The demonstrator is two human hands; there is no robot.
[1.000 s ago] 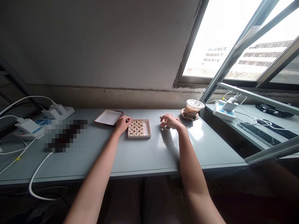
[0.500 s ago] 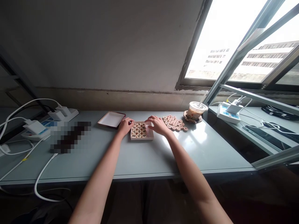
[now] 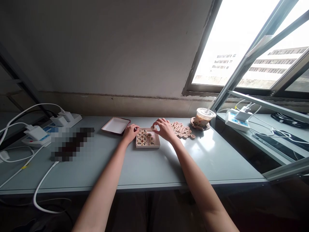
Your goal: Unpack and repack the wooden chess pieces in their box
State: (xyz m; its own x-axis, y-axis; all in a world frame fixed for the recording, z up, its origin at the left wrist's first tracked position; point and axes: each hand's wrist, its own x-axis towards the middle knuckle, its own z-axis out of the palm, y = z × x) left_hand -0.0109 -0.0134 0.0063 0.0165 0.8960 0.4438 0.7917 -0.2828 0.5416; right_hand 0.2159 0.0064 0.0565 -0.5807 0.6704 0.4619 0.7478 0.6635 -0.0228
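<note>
A shallow white box (image 3: pixel 156 141) on the table holds rows of round wooden Chinese chess pieces (image 3: pixel 144 139) with dark characters, mostly in its left and middle parts. My left hand (image 3: pixel 131 132) has its fingers curled on the box's far left corner. Pinched between the thumb and fingers of my right hand (image 3: pixel 164 129) is one Chinese chess piece (image 3: pixel 153 127), tilted on edge over the box's far right side. Just right of that hand lies a flat cluster of pieces with red characters (image 3: pixel 183 130), partly hidden by it.
The box lid (image 3: pixel 116 125) lies inside up behind my left hand. A lidded drink cup (image 3: pixel 204 118) stands at the right on a small coaster. Power strips (image 3: pixel 40 137) with white cables (image 3: pixel 36 193) and a pixelated dark object (image 3: pixel 72 144) occupy the left. A metal frame (image 3: pixel 241 71) rises at the right.
My right hand has taken hold of a chess piece and lifted it from the far right of the rows. The left hand stays at the box corner. The view shifts slightly.
</note>
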